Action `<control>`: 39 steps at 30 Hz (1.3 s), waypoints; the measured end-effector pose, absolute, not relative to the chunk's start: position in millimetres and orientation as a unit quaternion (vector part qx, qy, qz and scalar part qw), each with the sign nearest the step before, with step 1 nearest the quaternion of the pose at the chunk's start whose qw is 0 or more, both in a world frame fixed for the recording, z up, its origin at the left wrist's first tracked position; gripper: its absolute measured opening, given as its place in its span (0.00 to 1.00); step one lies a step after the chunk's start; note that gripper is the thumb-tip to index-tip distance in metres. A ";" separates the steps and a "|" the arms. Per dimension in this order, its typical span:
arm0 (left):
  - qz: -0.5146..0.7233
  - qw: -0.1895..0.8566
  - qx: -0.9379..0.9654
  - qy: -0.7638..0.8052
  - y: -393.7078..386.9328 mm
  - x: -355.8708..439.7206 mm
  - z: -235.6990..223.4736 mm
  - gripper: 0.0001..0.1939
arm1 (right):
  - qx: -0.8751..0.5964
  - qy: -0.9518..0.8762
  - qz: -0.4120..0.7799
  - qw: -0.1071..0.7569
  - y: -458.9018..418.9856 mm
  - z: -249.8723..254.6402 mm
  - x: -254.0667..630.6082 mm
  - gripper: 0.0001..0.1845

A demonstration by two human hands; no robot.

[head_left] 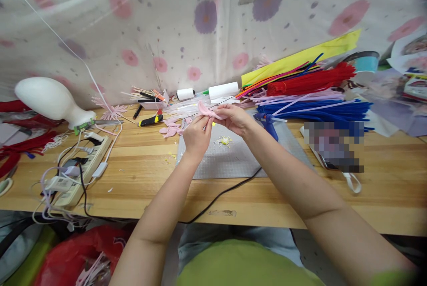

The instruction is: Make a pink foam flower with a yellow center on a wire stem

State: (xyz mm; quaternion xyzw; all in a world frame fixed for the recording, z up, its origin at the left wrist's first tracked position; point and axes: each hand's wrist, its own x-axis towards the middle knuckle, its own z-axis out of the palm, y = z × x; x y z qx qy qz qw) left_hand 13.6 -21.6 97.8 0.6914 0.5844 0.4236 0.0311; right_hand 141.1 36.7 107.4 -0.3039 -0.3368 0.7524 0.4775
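Both hands meet over a grey mat (213,168), pinching a small pink petal-shaped piece (204,110). My left hand (197,134) grips its lower edge with closed fingers. My right hand (233,119) pinches the piece's right end. Below the hands, a yellow and white spiky flower centre (224,141) lies on the mat. More pink petal pieces (171,129) are heaped just left of my left hand. A blue glue gun (268,126) rests behind my right forearm, partly hidden by it.
Blue pipe cleaners (313,111) and red ones (310,80) lie in bundles at back right. A phone (333,148) sits right of the mat. At left are a power strip (83,170) and a white foam head (50,99). A box cutter (151,120) and a black cable (223,193) lie on the table.
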 end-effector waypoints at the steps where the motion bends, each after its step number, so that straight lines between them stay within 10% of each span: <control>1: 0.420 0.025 0.693 0.585 -21.4 13.7 97.6 0.11 | -0.306 -0.338 0.750 0.479 36.5 107.8 140.8 0.13; 27: 0.446 0.018 0.673 0.589 -16.6 10.7 92.3 0.12 | -0.289 -0.336 0.771 0.457 41.8 100.0 146.5 0.07; 39: 0.454 0.349 0.648 0.502 20.4 -15.7 97.8 0.15 | -0.278 -0.401 0.719 0.496 37.3 74.7 129.6 0.16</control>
